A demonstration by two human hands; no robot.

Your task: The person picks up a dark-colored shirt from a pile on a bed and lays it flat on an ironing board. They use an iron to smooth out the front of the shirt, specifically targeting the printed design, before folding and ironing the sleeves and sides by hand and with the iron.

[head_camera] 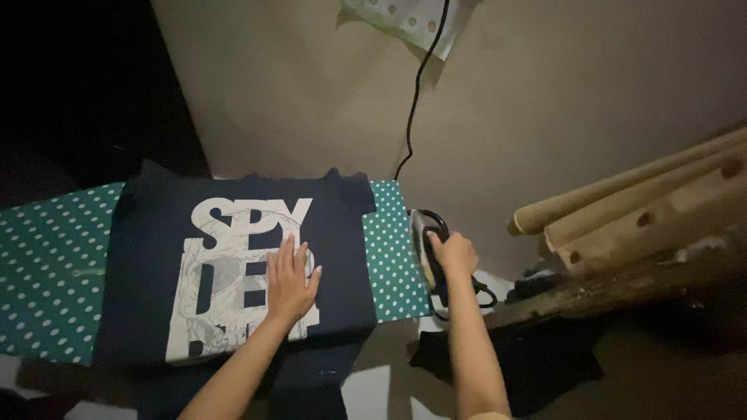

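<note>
Ironing a navy T-shirt on a green polka-dot ironing board

I am spreading the navy T-shirt [148,272] over the green polka-dot ironing board [54,264] at centre left, my left hand [289,281] lying open and flat on its white print to keep the cloth taut, while my right hand [454,253] is closing around the handle of the iron [426,249] standing upright at the board's right end; smoothing wrinkles outward first seems wise.

Both forearms bare, no sleeves, no rings.

Matt navy cloth shirt [233,257], shiny metal-soled iron [426,249], rough wooden beams [646,210]
</note>
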